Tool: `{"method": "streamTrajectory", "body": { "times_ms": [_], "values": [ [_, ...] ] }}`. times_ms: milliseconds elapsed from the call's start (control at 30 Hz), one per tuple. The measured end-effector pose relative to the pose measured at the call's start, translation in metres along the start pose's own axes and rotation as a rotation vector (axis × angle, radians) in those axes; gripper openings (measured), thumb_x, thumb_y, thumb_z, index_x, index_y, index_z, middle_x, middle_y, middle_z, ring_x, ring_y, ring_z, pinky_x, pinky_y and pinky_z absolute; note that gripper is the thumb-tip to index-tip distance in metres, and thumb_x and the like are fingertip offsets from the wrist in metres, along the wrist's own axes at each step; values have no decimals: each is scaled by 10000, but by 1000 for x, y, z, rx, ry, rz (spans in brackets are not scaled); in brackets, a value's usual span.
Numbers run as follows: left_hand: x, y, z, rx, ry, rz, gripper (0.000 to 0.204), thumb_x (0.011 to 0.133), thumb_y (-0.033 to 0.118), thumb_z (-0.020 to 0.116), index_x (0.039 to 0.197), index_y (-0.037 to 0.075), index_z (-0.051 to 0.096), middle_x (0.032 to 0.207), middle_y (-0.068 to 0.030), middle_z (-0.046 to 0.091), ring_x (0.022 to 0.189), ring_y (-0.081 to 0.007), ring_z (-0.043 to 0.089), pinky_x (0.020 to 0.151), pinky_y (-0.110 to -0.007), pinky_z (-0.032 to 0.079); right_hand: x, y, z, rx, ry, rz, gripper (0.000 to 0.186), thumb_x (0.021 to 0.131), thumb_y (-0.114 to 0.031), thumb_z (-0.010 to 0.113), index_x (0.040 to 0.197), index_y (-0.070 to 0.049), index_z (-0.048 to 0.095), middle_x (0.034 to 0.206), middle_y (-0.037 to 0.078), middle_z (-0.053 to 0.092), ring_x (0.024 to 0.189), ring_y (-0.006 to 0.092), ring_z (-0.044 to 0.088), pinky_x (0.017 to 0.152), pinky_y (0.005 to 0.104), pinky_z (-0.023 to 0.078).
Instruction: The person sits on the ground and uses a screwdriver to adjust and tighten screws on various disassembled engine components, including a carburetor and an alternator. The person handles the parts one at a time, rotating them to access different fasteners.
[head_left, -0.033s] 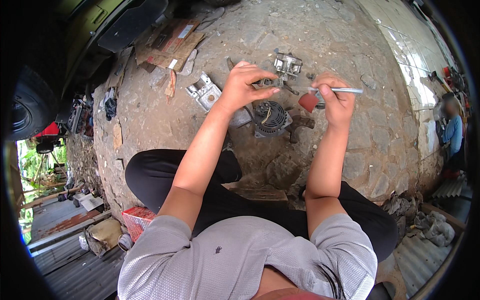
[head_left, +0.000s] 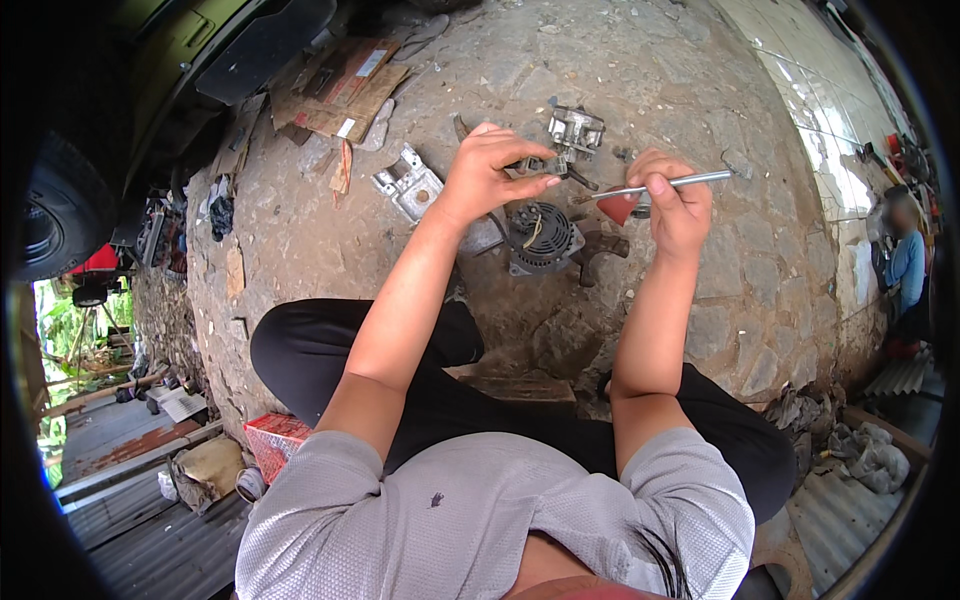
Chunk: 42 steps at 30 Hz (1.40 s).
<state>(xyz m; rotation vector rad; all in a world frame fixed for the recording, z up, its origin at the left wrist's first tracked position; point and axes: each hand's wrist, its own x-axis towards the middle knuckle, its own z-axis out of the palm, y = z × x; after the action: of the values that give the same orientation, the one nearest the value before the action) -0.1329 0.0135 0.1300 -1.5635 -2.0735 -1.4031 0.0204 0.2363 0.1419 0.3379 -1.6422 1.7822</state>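
My left hand [head_left: 495, 170] pinches a small dark metal part [head_left: 545, 165]. My right hand [head_left: 675, 200] grips a thin silver-handled tool [head_left: 705, 176], its narrow tip angled down toward the left, and a red square piece [head_left: 616, 208], perhaps abrasive paper, shows under it. The tool's tip is apart from the left hand's part. On the stone floor below are a round finned housing [head_left: 540, 240] with a yellow wire, a silver cast bracket [head_left: 410, 185], a silver metal assembly [head_left: 575, 130] and a rusty forked piece [head_left: 600, 255].
Cardboard scraps [head_left: 335, 90] lie at upper left, near a vehicle's tyre [head_left: 55, 220]. A red mesh crate [head_left: 275, 440] sits beside my left leg. At far right a person in blue [head_left: 905, 260] is by a tiled strip [head_left: 800, 90]. Corrugated sheets [head_left: 840, 530] lie at lower right.
The tool in my right hand has tilted, its left tip dropping away from the part in my left hand. My right hand has shifted slightly; my left stays in place.
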Motion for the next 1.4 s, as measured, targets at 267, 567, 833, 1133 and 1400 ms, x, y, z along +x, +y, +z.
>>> {"method": "streamTrajectory", "body": {
  "times_ms": [267,567,833,1133,1400],
  "values": [
    [-1,0,-1,-7,-43,-28,301,708,210,951,948,97,808,813,-28,761,755,-191,696,812,-336,466,3,3,-3,55,-63,-6,251,974,-234,750,944,15,753,866,112,722,819,198,689,744,324,520],
    [-1,2,3,-13,-80,-23,308,715,269,945,960,134,817,726,-4,710,684,-187,651,797,-330,451,-6,9,-10,50,99,109,288,985,-245,746,967,42,746,897,121,730,793,182,685,717,305,526],
    [0,0,-3,-4,-51,-41,297,699,168,954,945,81,811,835,-31,778,743,-188,696,806,-332,469,-10,6,-7,40,63,138,311,984,-266,748,977,45,741,866,106,715,762,171,657,682,297,496],
    [-1,0,-4,-11,-58,-43,308,699,203,956,954,101,816,800,-21,758,725,-178,682,810,-334,463,0,4,-1,-161,40,103,283,974,-252,762,972,31,760,873,118,730,774,161,663,686,299,503],
    [0,1,0,8,-83,-49,302,708,267,953,955,148,826,766,1,746,719,-177,674,819,-332,463,-3,7,-11,-20,63,78,243,959,-208,772,975,33,760,859,117,734,743,167,661,666,276,495]
  ]
}}
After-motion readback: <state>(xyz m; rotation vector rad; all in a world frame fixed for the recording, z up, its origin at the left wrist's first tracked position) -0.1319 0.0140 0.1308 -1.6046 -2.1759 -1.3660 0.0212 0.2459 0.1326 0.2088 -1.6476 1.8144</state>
